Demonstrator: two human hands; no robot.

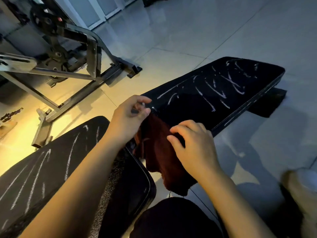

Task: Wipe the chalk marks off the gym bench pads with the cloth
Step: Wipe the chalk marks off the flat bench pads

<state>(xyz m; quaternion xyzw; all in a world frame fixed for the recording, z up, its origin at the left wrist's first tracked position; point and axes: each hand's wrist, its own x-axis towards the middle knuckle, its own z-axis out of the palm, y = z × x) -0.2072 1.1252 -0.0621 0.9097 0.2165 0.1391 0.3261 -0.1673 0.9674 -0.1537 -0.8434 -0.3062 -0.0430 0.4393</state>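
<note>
L hand [131,115] pinches top of brown cloth [157,152], R hand [192,145] grips its side; chalk marks [217,88] on far pad [223,93] beyond both.

The far pad [223,93] is showing black, scribbled over with white chalk marks [221,93] in loose crossing strokes and one long line along its near edge. The near pad [51,165] is looking black too, streaked with long, roughly parallel white lines, and it is catching a yellow glow. The cloth [159,152] is reading as dark reddish brown, plain, with no pattern. The floor [197,28] is showing pale grey tiles with thin seams, turning warm yellow-orange toward the left. The frame [68,93] of the machine beyond is looking dark grey metal, with black discs on it.
</note>
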